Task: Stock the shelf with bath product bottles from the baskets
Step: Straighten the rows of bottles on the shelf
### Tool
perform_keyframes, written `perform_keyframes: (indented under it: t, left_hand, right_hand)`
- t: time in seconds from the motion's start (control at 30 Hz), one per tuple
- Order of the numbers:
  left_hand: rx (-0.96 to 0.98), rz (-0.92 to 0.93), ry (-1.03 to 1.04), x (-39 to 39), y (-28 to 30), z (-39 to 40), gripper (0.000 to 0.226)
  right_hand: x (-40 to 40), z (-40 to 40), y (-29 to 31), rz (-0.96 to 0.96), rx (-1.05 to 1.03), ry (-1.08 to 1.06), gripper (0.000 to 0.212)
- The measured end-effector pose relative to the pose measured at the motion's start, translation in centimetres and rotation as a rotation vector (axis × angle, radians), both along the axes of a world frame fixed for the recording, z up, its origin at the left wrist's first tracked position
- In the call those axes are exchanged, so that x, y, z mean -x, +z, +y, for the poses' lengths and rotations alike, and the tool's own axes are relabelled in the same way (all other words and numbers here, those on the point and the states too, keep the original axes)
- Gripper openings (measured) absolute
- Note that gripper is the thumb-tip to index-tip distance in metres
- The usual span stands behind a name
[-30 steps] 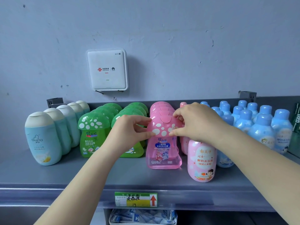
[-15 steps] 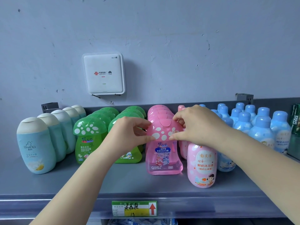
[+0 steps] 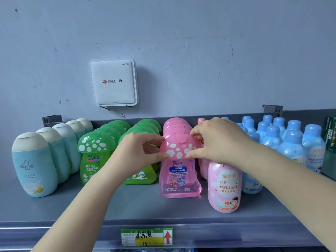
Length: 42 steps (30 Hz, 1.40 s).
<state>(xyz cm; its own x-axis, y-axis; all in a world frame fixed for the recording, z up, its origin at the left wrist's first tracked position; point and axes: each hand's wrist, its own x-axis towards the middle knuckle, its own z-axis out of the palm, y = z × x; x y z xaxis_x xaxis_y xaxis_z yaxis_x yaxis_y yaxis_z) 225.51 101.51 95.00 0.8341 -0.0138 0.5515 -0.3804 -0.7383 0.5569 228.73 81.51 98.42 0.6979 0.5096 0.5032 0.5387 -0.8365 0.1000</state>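
Pink bottle (image 3: 179, 171), with a mushroom-shaped spotted cap, stands upright on the grey shelf (image 3: 127, 206) at the front of a single-file row of matching pink bottles. Both hands are on its cap. The left hand (image 3: 140, 151) pinches the cap's left edge between thumb and curled fingertips. The right hand (image 3: 218, 140) grasps the cap's right side, thumb at the lower rim, fingers curled over the top toward the back. Neither hand is released; each is closed around the same cap. The bottle's base appears to rest on the shelf.

Left of it, two rows of green bottles (image 3: 94, 155) with the same cap shape stand upright; the nearer row is partly hidden behind the left wrist. Further left is a row of pale blue bottles (image 3: 34, 166) with cream caps. Just right of the pink bottle, a rounded pink bottle with a child's picture, the milk bottle (image 3: 224, 186), stands slightly forward, beneath the right wrist. Behind and right of it are several rows of blue-capped bottles (image 3: 292, 150). A price tag (image 3: 147, 236) with a red arrow sits on the shelf's front lip. A white router (image 3: 113, 82) hangs on the wall above.
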Motion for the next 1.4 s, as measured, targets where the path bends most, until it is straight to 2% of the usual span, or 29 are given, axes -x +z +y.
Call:
perform_keyframes:
  t: [0.13,0.23,0.4,0.63,0.93,1.1,1.4]
  left_hand:
    - [0.107,-0.119,0.043,-0.2,1.0,1.1,0.017]
    - [0.031,-0.141,0.056,-0.9,2.4,2.0,0.016]
    - [-0.194,-0.058,0.021,-3.0,3.9,2.3,0.02]
    - [-0.324,-0.006,0.026,-5.6,6.3,1.2,0.021]
    - [-0.493,0.16,0.067,-9.1,6.5,0.0,0.028]
    - [-0.54,0.189,0.083,-10.2,5.7,0.5,0.027]
    - [-0.49,0.171,0.059,-10.4,5.0,1.1,0.025]
  right_hand:
    - [-0.6,-1.0,1.7,0.198,-0.218,0.068,0.057]
    - [-1.9,-1.8,3.3,0.215,-0.313,0.103,0.042]
    - [-4.2,-1.4,4.1,0.286,-0.155,0.085,0.032]
    - [-6.8,-0.1,5.0,0.283,-0.047,0.059,0.034]
    - [-9.9,1.9,4.4,0.317,0.205,-0.048,0.038]
    - [-10.6,1.9,4.1,0.38,0.173,0.002,0.038]
    - [-11.0,2.1,3.9,0.379,0.184,0.037,0.035]
